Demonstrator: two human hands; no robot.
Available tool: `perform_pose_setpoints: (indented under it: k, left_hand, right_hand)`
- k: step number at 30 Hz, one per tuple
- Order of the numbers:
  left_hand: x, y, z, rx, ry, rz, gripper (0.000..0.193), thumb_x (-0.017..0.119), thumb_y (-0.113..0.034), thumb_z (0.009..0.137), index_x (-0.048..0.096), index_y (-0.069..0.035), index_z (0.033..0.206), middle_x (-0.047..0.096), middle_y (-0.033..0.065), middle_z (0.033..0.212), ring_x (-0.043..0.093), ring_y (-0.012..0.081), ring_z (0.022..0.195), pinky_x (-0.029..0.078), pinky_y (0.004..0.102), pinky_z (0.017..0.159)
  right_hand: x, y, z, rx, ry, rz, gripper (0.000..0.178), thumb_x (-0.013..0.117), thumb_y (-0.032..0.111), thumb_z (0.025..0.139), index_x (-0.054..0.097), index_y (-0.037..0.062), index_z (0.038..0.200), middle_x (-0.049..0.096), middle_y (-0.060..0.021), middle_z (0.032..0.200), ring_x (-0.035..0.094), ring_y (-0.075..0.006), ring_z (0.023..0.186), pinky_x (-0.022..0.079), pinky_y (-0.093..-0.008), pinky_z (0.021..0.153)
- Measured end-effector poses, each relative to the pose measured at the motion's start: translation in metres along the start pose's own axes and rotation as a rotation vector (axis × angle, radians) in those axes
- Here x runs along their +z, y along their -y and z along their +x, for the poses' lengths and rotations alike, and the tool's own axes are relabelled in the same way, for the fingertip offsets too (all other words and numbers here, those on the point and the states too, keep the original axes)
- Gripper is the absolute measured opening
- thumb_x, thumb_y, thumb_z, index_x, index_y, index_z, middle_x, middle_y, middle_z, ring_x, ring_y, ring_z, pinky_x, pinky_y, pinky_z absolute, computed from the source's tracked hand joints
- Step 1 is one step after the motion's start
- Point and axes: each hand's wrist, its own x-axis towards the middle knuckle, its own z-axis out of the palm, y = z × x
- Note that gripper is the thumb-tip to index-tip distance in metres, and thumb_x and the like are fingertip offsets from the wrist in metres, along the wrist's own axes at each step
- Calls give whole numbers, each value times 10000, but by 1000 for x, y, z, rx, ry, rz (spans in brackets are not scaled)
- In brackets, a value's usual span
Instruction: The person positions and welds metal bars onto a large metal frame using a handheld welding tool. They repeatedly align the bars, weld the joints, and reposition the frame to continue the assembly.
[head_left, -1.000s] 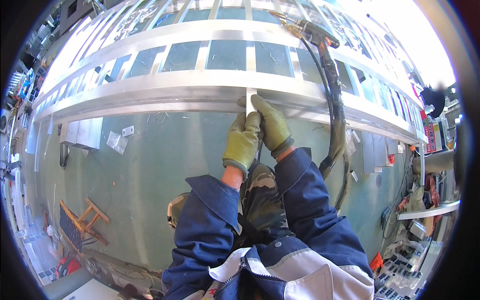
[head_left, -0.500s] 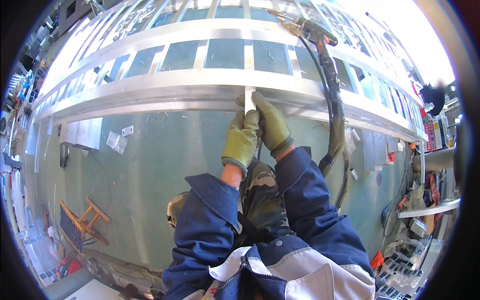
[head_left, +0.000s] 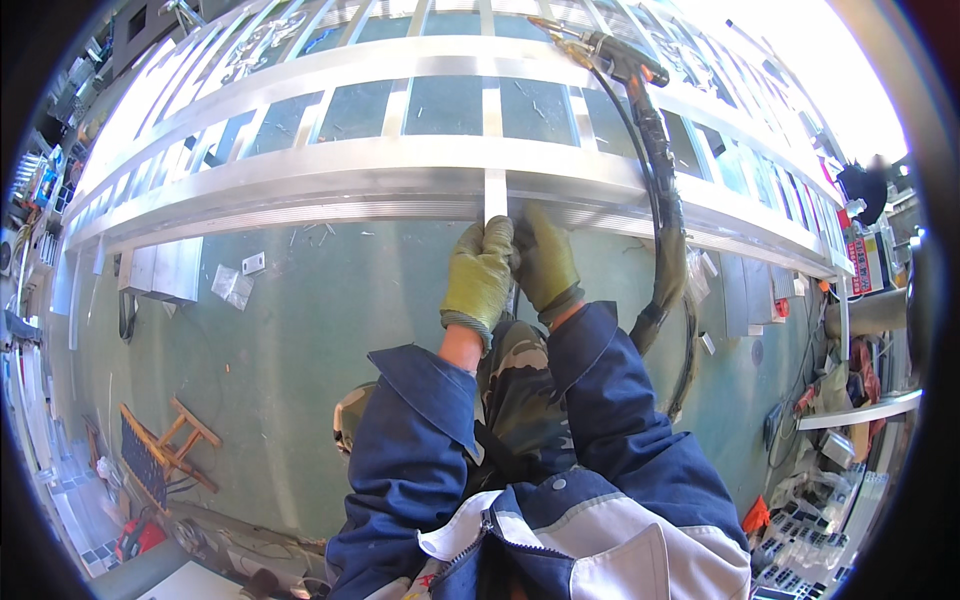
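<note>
Both my hands wear yellow-green work gloves and meet at the near side of a silver metal frame (head_left: pixel 330 160). A short bright metal bar (head_left: pixel 495 194) comes down from the frame's near rail. My left hand (head_left: pixel 478 272) is closed around the lower end of this bar. Close against it on the right, my right hand (head_left: pixel 545 262) reaches under the rail, partly in shadow. Its fingertips are hidden behind the bar and my left hand, so its grip does not show. A welding torch (head_left: pixel 622 58) rests on the frame, far right of my hands.
The torch's thick dark cable (head_left: pixel 665 235) hangs over the rail to the floor on my right. A metal box section (head_left: pixel 165 268) and a clear plastic bag (head_left: pixel 232 286) lie at left. A wooden folding stool (head_left: pixel 165 450) lies at lower left. Parts crowd the right edge.
My right hand's fingers have moved down from the bar's side into the shade beneath the rail. My left hand stays on the bar; the view has shifted slightly.
</note>
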Motion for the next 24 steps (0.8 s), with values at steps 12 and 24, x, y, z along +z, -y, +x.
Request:
perform_pose_setpoints:
  k: [12, 24]
  left_hand:
    - [-1, -1, -1, 41, -47, 51, 345, 624, -429, 1032, 703, -96, 992, 543, -45, 665, 409, 33, 478, 284, 234, 416]
    - [0, 1, -1, 86, -50, 48, 345, 618, -427, 1038, 667, -106, 919, 542, -37, 662, 404, 41, 450, 277, 244, 399]
  right_hand:
    - [15, 34, 14, 107, 122, -380, 444, 525, 365, 1071, 669, -15, 1249, 718, -97, 1111, 668, -164, 958, 541, -274, 774]
    - [23, 33, 12, 72, 98, -391, 449, 544, 394, 1057, 703, -4, 1190, 722, -82, 1092, 650, -147, 891, 527, -282, 737]
